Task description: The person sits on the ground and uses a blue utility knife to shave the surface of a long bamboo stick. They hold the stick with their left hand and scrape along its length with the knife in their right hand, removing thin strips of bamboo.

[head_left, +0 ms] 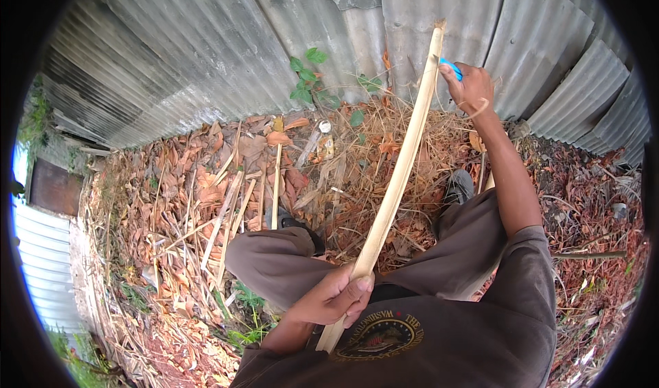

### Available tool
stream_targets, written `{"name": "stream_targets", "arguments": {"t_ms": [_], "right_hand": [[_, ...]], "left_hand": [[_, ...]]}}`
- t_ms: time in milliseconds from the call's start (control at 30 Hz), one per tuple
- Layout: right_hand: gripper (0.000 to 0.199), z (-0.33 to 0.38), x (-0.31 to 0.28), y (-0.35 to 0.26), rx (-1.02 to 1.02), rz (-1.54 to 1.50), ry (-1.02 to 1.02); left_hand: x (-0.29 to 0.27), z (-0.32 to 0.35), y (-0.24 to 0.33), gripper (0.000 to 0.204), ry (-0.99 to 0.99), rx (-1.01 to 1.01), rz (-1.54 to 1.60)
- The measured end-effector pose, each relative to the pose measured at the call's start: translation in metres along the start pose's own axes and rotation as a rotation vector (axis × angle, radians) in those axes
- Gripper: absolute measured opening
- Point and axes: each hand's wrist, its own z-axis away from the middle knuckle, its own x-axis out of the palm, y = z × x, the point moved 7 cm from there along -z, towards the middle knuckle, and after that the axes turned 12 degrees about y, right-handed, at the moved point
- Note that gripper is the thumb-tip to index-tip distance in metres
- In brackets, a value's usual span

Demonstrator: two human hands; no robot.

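Observation:
A long pale wooden strip [403, 168] slants up and to the right from my lap, its frayed far end near the metal fence. My left hand [335, 297] is closed round its lower part, against my shirt. Farther up, my right hand [472, 87] is wrapped round a blue-handled knife [450, 68]. The knife's short dark blade meets the strip near the far end; fingers hide much of the handle. A thin curled shaving [482, 107] hangs at my right wrist.
Corrugated metal sheets [206, 52] stand as a fence across the far side. Dry leaves [199, 155] and straw litter the ground. Several cut strips [233, 216] lie left of my bent knees. A green plant [305, 79] grows by the fence, and a stick [589, 255] lies at the right.

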Motion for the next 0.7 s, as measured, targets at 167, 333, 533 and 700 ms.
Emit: {"name": "stream_targets", "arguments": {"t_ms": [167, 333, 533, 700], "right_hand": [[0.068, -0.009, -0.014, 0.066, -0.138, 0.268, 0.108], [0.062, -0.002, -0.005, 0.073, -0.342, 0.339, 0.118], [0.066, 0.013, 0.016, 0.074, -0.410, 0.292, 0.047], [0.078, 0.003, 0.031, 0.088, -0.141, 0.475, -0.057]], "left_hand": [[-0.020, 0.020, -0.026, 0.019, 0.026, -0.167, -0.013], [-0.038, 0.028, -0.028, 0.023, 0.152, -0.250, 0.036], [-0.048, 0.046, -0.036, 0.024, 0.197, -0.318, 0.057], [-0.055, 0.063, -0.047, 0.025, 0.190, -0.295, 0.027]]}}
